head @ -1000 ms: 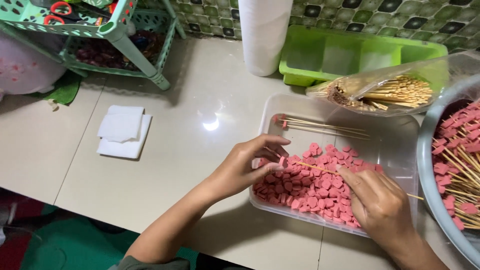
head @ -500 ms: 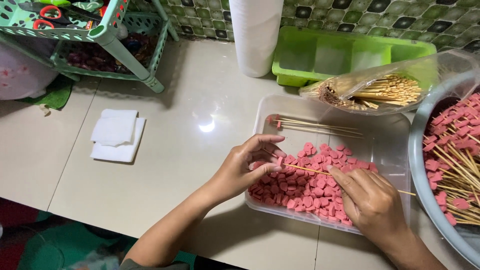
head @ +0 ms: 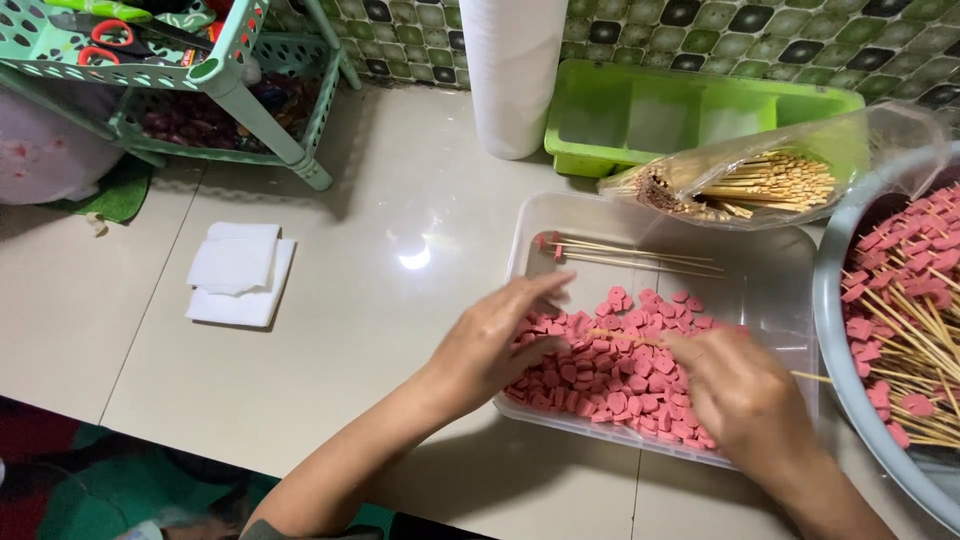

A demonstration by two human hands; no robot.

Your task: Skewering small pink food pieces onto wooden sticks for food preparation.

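A clear plastic tray point(head: 768, 268) holds many pink heart-shaped slices point(head: 620, 378). My right hand point(head: 745, 398) grips a thin bamboo skewer point(head: 625, 338) lying level above the slices, its tip pointing left. My left hand point(head: 495, 338) rests on the tray's left side with its fingers spread over the slices near the skewer tip; whether it pinches a slice I cannot tell. Three skewers with a pink piece each point(head: 630, 256) lie in the tray's far end.
A metal bowl point(head: 838, 340) of filled skewers sits at right. A plastic bag of bare skewers point(head: 745, 185) lies beyond the tray, in front of a green bin point(head: 650, 115). A white roll point(head: 512, 70), folded white cloths point(head: 238, 272) and a green rack point(head: 225, 80) stand to the left.
My left hand's fingers have opened and slid forward over the slices. The right hand has shifted slightly with the skewer.
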